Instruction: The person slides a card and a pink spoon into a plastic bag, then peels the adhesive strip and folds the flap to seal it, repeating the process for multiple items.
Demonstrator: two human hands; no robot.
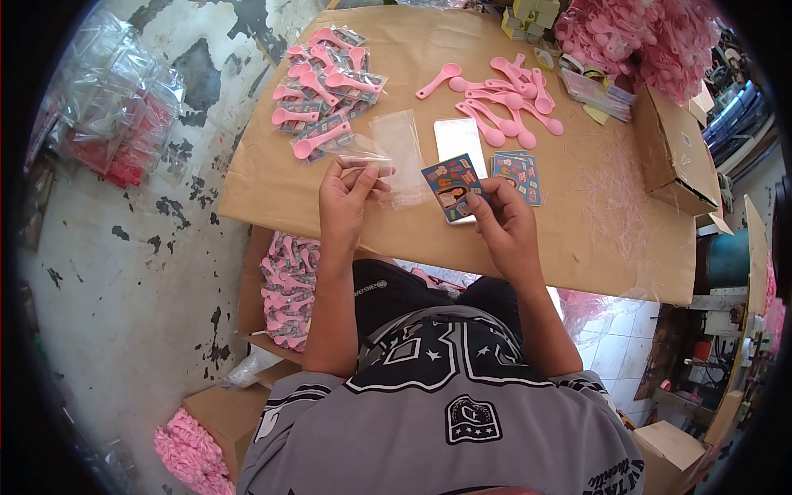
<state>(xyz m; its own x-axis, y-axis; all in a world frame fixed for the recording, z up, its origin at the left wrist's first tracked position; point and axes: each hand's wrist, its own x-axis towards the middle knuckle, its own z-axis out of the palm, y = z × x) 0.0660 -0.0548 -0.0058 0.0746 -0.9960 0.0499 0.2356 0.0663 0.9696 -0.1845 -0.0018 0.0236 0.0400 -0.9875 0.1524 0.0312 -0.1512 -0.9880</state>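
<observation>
one printed card (448, 183) gripped in right hand (506, 216); left hand (345, 198) pinching clear bag (353, 149)

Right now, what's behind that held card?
A white rectangular object pokes out past the card in the right hand; its middle, and anything lying there, is hidden.

Blue card (450, 186), tilted, in R hand (487, 203)

Pink spoons (505, 111), blue multicoloured card (451, 186)
</observation>
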